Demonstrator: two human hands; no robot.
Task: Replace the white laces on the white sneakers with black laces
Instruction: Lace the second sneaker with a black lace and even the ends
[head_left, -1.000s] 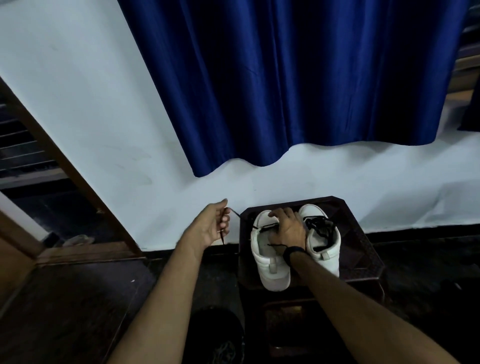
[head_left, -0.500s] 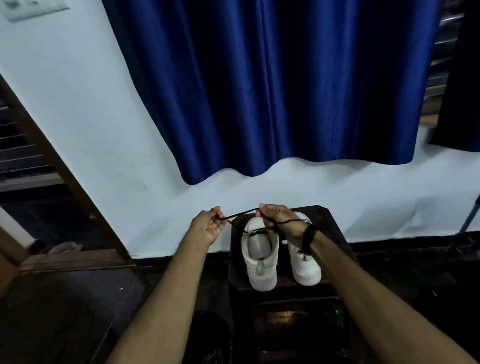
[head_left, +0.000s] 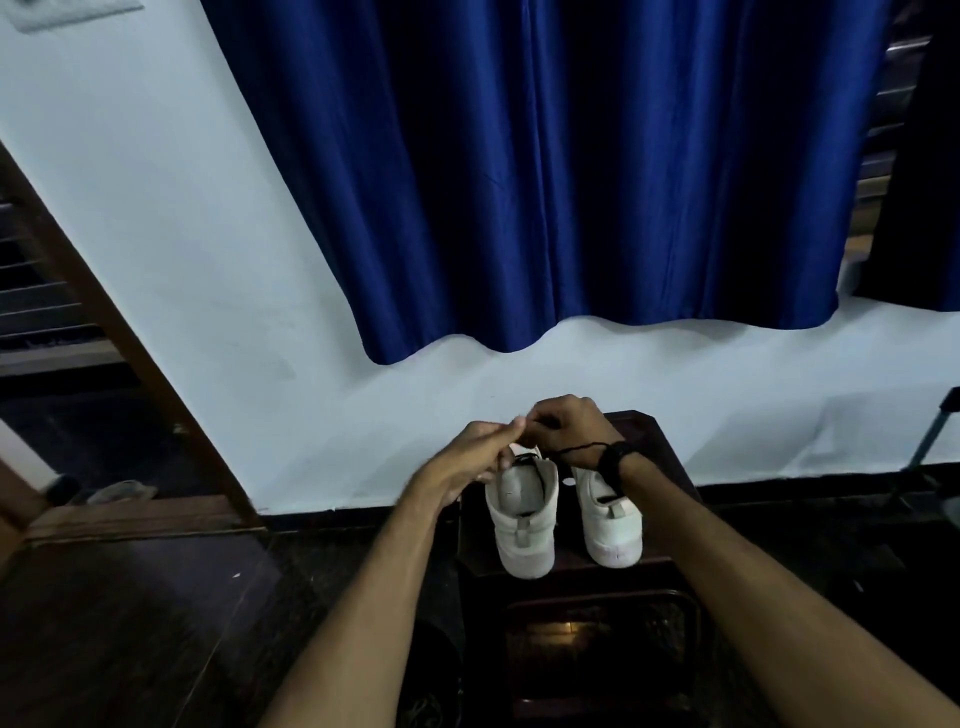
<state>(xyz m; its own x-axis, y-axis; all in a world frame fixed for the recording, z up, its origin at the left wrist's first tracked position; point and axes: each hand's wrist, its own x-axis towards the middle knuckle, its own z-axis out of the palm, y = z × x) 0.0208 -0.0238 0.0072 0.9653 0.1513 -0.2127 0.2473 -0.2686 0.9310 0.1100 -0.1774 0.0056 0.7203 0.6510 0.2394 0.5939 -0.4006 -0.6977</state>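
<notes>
1. Two white canvas sneakers (head_left: 523, 512) stand side by side on dark wooden stool (head_left: 670, 457), heels toward camera.
2. Left hand (head_left: 470, 460) & right hand (head_left: 566, 423) meet above left sneaker, fingertips touching.
3. Both pinch thin black lace (head_left: 579, 451); it hangs to right wrist w/ black band (head_left: 613, 462).
4. Blue curtain (head_left: 545, 171) behind.

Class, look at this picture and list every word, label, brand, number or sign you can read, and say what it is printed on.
None can be read.
left sneaker: no legible brand or label on the heel.
right sneaker: heel plain as far as the view shows.
dark wristband: no readable marking.
blue curtain and white wall: no print or sign.
</notes>
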